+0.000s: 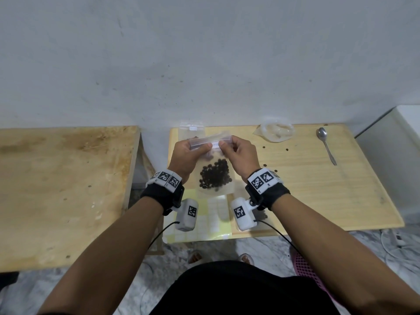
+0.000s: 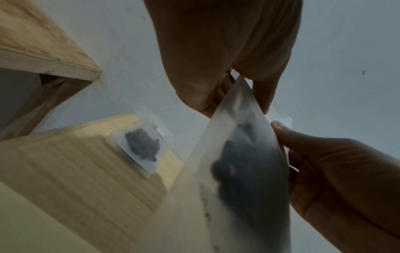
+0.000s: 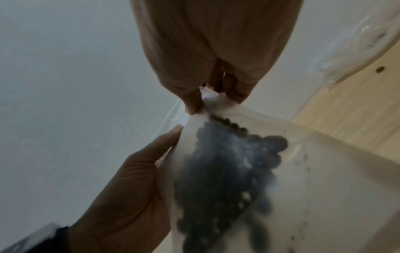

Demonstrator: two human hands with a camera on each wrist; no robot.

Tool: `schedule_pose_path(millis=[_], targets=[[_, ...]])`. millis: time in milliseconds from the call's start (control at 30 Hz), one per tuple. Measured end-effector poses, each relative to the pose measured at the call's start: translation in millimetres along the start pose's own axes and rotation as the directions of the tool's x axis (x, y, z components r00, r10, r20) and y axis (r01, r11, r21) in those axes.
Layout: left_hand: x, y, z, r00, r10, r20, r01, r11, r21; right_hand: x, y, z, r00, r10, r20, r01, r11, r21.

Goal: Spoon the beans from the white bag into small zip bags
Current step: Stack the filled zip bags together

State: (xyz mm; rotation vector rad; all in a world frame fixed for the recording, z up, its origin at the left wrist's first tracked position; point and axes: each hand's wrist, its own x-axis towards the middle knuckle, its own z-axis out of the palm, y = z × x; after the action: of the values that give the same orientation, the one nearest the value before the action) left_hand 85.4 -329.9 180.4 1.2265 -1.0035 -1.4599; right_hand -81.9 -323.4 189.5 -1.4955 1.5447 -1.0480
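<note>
Both hands hold 1 small zip bag (image 1: 213,171) above the left part of the pale tabletop (image 1: 295,189). The left hand (image 1: 186,153) pinches the left end of the bag's top strip between thumb and fingers; the right hand (image 1: 238,155) pinches the strip just right of its middle. Dark beans (image 1: 214,176) sit bunched in the lower half of the bag.

A second bag with beans (image 2: 141,145) lies flat at the tabletop's far left corner; it bears a small white label, too small to read. The crumpled white bag (image 1: 276,132) lies at the far edge, the spoon (image 1: 326,147) near the far right corner, and a few loose beans (image 1: 287,150) between them. A stack of unfilled zip bags (image 1: 211,217) lies at the near left edge.
</note>
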Motion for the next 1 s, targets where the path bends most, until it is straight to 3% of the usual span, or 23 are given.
schedule_pose_path(millis=[233, 433, 533, 633, 733, 867, 933, 1000], targets=[[0.5, -9.1, -5.9, 0.998, -0.019, -0.059, 0.015, 0.998, -0.062, 4.5, 8.7, 2.4, 0.999, 0.039, -0.032, -0.039, 0.999, -0.004], [-8.2, -45.1, -25.5, 0.985, -0.142, 0.101, 0.116, 0.968, 0.224, 4.2, 33.1, 5.9, 0.978, 0.165, -0.127, -0.161, 0.986, 0.043], [-13.2, -60.8, -29.5, 0.985, -0.156, 0.073, 0.136, 0.963, 0.234, -1.2, 45.4, 9.0, 0.967, 0.234, -0.106, -0.230, 0.972, 0.042], [-6.4, -70.5, -37.5, 0.989, -0.151, 0.006, 0.145, 0.959, 0.244, -10.6, 63.3, 4.0, 0.954, 0.290, -0.070, -0.296, 0.952, -0.081], [9.8, -77.8, -50.8, 0.988, -0.121, -0.094, 0.144, 0.944, 0.297, -27.2, 86.4, -9.9, 0.925, 0.378, -0.042, -0.369, 0.866, -0.337], [37.1, -78.1, -68.3, 0.979, -0.050, -0.197, 0.120, 0.924, 0.364, -50.9, 108.5, -18.3, 0.826, 0.553, -0.104, -0.485, 0.605, -0.632], [54.9, -78.7, -77.6, 0.971, -0.043, -0.234, 0.136, 0.909, 0.394, -58.5, 113.6, -17.5, 0.792, 0.595, -0.138, -0.520, 0.538, -0.663], [72.6, -78.6, -83.1, 0.967, -0.048, -0.249, 0.151, 0.899, 0.410, -62.7, 118.6, -15.4, 0.773, 0.617, -0.147, -0.549, 0.535, -0.642]])
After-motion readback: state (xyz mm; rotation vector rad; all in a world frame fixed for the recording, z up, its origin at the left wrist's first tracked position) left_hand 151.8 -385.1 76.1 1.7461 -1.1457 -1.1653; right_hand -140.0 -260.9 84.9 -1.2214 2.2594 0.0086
